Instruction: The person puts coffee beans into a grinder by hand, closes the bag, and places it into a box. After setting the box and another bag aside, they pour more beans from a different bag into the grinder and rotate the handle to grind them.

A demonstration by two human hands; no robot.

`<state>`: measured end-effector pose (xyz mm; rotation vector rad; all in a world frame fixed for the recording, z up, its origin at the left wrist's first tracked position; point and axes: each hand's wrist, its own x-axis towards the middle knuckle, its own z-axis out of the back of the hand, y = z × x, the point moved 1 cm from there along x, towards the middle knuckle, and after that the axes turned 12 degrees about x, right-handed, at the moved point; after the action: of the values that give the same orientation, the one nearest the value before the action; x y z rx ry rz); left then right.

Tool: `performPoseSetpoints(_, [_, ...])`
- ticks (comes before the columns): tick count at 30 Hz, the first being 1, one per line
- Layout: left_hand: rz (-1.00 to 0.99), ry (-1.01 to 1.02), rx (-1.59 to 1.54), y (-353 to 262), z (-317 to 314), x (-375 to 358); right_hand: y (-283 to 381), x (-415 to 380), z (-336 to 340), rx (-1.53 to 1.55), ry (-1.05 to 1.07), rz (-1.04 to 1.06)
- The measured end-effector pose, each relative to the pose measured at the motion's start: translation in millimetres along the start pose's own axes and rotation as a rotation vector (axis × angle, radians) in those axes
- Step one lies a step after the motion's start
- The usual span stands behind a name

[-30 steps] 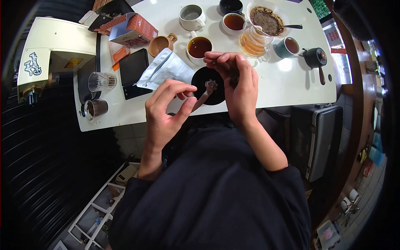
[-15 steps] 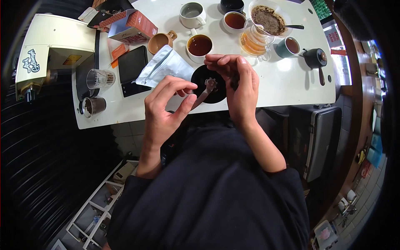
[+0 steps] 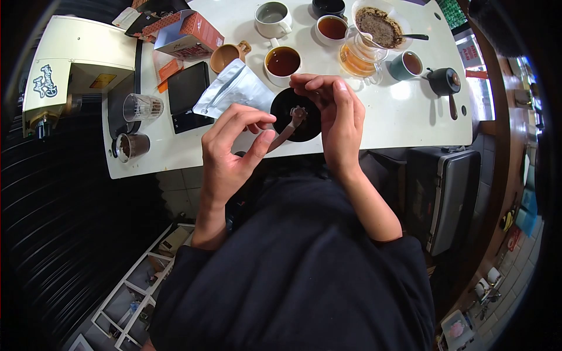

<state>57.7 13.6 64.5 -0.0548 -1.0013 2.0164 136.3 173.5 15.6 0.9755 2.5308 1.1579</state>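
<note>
Left of the red box, I see dark script on the cream machine that seems to start "Just G"; I can't read the rest. Lettering on the box and the sign far to its right is illegible.

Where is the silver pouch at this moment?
In the head view, the silver pouch lies left of centre, between the brown cup and the left hand.

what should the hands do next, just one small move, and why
I'd probably bring the left hand down onto the crank arm over the round black thing: its thumb and fingertips are apart with nothing visible between them, and the arm runs just beside the thumb. Whether the right hand holds anything, I can't tell.
</note>
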Motion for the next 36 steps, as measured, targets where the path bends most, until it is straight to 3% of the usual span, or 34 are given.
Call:
performPoseSetpoints(5, [0.037, 0.021, -0.014, -1, 1, -2, 1, -1, 2, -0.047, 0.027, -0.001])
performPoseSetpoints(14, [-0.036, -0.16, -0.01, 3, 9, -6, 7, -3, 1, -0.03, 0.096, 0.042])
performPoseSetpoints(19, [0.126, -0.572, 0.03, 19, 16, -11, 10, -3, 2, -0.004, 0.148, 0.069])
performPoseSetpoints(25, [0.25, -0.548, -0.055, 41, 14, -11, 8, -6, -2, -0.15, 0.151, 0.075])
performPoseSetpoints(28, [0.326, -0.296, 0.006, 62, 11, -17, 7, -8, -3, -0.165, 0.171, 0.067])
performPoseSetpoints(36, [0.28, -0.286, -0.128, 67, 7, 2, 13, -8, 0, -0.082, 0.231, 0.006])
